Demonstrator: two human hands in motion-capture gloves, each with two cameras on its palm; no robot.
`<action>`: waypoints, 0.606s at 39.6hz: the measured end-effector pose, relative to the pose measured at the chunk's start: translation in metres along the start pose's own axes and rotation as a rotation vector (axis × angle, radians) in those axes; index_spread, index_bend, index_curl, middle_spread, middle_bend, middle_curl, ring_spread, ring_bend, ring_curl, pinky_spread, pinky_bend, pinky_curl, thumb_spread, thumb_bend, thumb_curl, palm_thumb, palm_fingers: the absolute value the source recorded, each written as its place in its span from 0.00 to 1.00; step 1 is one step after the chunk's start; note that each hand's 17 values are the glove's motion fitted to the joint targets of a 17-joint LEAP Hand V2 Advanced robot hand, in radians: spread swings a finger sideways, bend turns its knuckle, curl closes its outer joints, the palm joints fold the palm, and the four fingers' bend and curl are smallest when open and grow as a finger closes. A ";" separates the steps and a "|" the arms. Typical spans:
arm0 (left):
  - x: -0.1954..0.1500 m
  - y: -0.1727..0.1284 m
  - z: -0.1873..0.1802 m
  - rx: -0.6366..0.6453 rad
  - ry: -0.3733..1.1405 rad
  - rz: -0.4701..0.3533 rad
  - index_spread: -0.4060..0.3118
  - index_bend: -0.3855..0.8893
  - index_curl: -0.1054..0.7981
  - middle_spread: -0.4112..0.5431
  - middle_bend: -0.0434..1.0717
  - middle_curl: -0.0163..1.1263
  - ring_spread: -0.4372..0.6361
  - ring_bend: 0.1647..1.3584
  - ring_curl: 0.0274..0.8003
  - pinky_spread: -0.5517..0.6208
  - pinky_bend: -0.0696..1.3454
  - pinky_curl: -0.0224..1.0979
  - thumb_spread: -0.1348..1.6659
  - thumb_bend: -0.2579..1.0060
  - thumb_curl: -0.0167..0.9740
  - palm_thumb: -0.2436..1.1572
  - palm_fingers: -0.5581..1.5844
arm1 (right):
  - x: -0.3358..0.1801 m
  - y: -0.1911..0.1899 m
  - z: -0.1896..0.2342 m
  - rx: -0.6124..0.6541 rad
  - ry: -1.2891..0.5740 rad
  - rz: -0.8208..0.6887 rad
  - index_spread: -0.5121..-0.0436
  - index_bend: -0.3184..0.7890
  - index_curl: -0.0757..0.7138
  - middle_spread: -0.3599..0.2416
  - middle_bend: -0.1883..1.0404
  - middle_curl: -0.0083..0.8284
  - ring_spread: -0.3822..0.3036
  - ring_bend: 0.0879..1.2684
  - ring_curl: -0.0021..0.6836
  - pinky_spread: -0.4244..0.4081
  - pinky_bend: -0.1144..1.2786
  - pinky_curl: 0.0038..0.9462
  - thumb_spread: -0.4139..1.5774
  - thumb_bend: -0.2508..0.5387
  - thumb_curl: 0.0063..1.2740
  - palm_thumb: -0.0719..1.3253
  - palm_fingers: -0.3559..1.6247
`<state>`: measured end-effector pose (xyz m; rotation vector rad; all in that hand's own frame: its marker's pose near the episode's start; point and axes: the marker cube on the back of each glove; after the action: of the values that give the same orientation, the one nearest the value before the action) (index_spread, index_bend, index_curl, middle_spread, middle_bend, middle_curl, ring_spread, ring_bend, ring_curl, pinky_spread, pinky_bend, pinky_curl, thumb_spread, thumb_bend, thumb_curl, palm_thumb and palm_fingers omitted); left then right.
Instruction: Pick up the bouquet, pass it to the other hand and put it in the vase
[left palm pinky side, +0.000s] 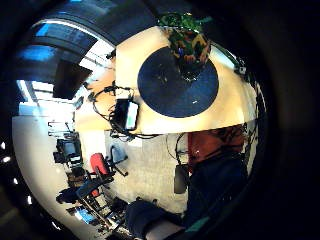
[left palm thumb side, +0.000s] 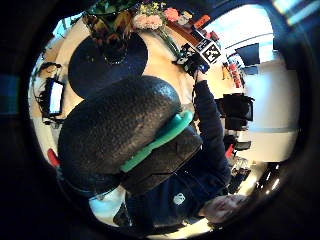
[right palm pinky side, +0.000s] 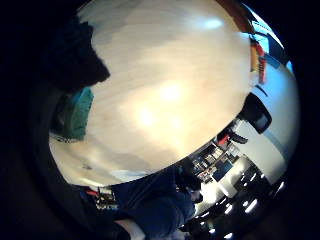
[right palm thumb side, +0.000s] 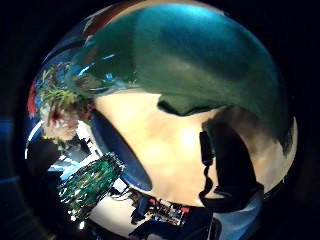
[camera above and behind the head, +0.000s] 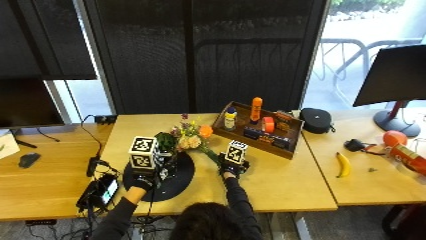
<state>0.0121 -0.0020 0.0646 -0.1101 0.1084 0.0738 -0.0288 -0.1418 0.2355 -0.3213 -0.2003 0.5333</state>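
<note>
The bouquet (camera above and behind the head: 191, 138) has pink, orange and yellow flowers and lies slanted beside the dark patterned vase (camera above and behind the head: 165, 142). Its green stems run back to my right hand (camera above and behind the head: 231, 169), which grips them; the green wrap (right palm thumb side: 190, 60) fills the right thumb side view, with the flower heads (right palm thumb side: 60, 115) beyond it. The vase (left palm pinky side: 190, 47) stands upright on a dark round mat (camera above and behind the head: 178, 177). My left hand (camera above and behind the head: 141, 179) is over the mat's near left part and holds nothing; its thumb (left palm thumb side: 105, 135) shows large. I cannot tell whether the bouquet is off the table.
A wooden tray (camera above and behind the head: 253, 143) with bottles and small items stands behind and right of my right hand. A black pouch (camera above and behind the head: 316, 120), a banana (camera above and behind the head: 343, 165) and a monitor (camera above and behind the head: 393, 75) are further right. A device with cables (camera above and behind the head: 100, 190) lies at the table's left edge.
</note>
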 end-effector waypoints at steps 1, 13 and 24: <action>0.001 0.000 0.000 0.002 0.002 0.002 0.50 0.43 0.50 0.56 0.19 0.30 0.57 0.29 0.35 0.71 0.25 0.33 0.67 0.17 0.20 0.14 0.41 | -0.001 0.000 0.000 0.015 -0.002 0.007 0.58 0.43 0.34 0.46 0.41 0.51 0.33 0.45 0.55 0.58 0.41 0.34 0.74 0.34 0.31 0.61 0.49; 0.008 -0.001 0.003 -0.007 -0.005 0.015 0.50 0.43 0.50 0.55 0.19 0.30 0.57 0.28 0.36 0.71 0.25 0.33 0.67 0.17 0.20 0.14 0.41 | -0.005 0.005 0.012 0.157 -0.033 0.138 0.53 0.62 0.52 0.38 0.28 0.48 0.25 0.31 0.51 0.36 0.38 0.34 0.77 0.45 0.34 0.78 0.64; 0.005 -0.003 0.006 -0.024 0.006 0.007 0.50 0.43 0.51 0.55 0.19 0.30 0.57 0.28 0.36 0.71 0.25 0.34 0.67 0.17 0.20 0.14 0.41 | -0.007 -0.004 0.015 0.153 -0.406 0.019 0.57 0.53 0.60 0.29 0.45 0.61 0.23 0.40 0.64 0.23 0.37 0.40 0.79 0.48 0.34 0.85 0.79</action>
<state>0.0175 -0.0039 0.0703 -0.1343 0.1143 0.0813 -0.0366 -0.1447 0.2506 -0.0631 -0.5465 0.6253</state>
